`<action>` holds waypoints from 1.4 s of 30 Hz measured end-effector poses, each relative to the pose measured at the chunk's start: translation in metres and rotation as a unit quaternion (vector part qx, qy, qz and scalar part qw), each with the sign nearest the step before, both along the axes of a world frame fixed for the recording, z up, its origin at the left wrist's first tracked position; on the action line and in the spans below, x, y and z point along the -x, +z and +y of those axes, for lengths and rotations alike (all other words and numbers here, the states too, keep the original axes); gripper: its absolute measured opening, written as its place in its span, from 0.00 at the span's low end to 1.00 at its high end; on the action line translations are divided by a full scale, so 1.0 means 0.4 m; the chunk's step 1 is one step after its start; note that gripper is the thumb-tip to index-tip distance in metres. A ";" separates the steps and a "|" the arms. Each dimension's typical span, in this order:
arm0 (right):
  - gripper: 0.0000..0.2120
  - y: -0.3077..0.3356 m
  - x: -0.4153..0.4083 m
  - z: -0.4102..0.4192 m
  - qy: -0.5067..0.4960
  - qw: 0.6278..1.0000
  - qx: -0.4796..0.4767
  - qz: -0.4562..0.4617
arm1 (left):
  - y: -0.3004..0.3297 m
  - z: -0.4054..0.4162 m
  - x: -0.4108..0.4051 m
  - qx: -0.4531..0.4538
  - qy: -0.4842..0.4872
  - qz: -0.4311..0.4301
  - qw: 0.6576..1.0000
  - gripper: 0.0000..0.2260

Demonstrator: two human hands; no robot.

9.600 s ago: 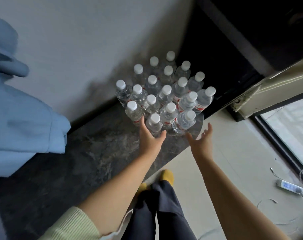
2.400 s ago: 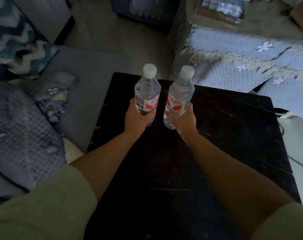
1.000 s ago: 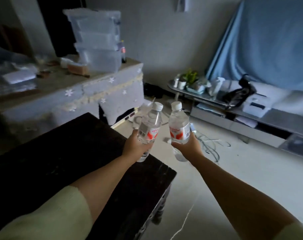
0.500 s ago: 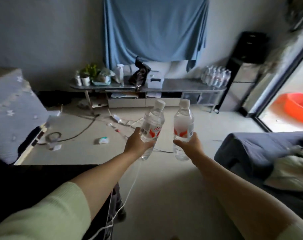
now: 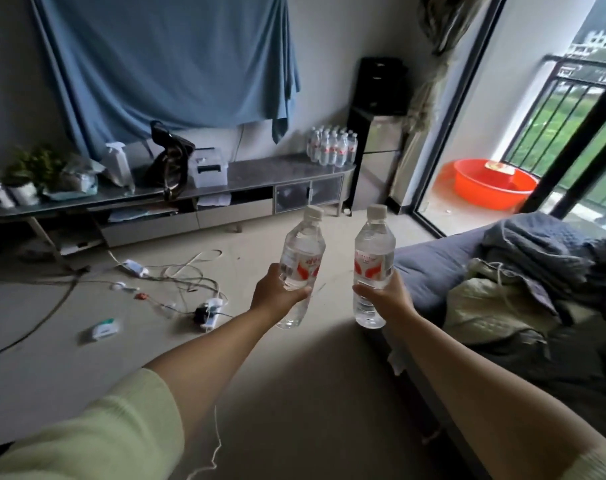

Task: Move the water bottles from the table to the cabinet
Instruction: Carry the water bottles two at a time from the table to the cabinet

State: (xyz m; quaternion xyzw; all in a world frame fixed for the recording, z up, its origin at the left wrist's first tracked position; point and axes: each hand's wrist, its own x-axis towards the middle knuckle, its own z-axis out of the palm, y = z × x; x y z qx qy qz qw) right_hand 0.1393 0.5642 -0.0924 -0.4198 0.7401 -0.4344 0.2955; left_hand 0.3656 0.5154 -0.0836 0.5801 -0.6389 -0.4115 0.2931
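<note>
My left hand grips a clear water bottle with a white cap and red label, tilted slightly right. An upright bottle of the same kind is held by my right hand. Both bottles are carried in the air over the floor, side by side and apart. Across the room a long low grey cabinet stands against the wall. Several more water bottles stand grouped on its right end.
Cables and a power strip lie on the floor to the left. A grey sofa with bedding fills the right side. A black stand sits right of the cabinet, an orange tub beyond the open balcony door.
The view has turned away from the black table toward the cabinet and moved closer to it. Both hands keep their grip on the two bottles.
</note>
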 end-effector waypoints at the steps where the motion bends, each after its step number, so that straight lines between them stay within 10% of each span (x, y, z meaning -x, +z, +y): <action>1: 0.30 -0.004 0.030 -0.014 0.005 1.000 0.004 -0.001 | -0.003 -0.021 0.029 -0.003 -0.003 0.002 1.000 0.25; 7: 0.18 0.036 0.159 -0.084 -0.001 1.000 0.009 0.020 | -0.008 -0.130 0.180 -0.014 0.010 0.037 0.999 0.24; 19: 0.20 -0.008 0.287 -0.422 0.018 1.000 -0.003 0.013 | -0.044 -0.469 0.332 -0.020 -0.023 0.019 0.999 0.23; 26: 0.39 -0.063 0.393 -0.727 -0.029 0.999 -0.028 -0.018 | -0.029 -0.777 0.422 -0.031 -0.042 0.020 0.998 0.23; 42: 0.29 -0.069 0.671 -1.224 -0.063 0.996 -0.032 -0.057 | -0.072 -1.327 0.736 -0.048 -0.052 0.014 0.997 0.25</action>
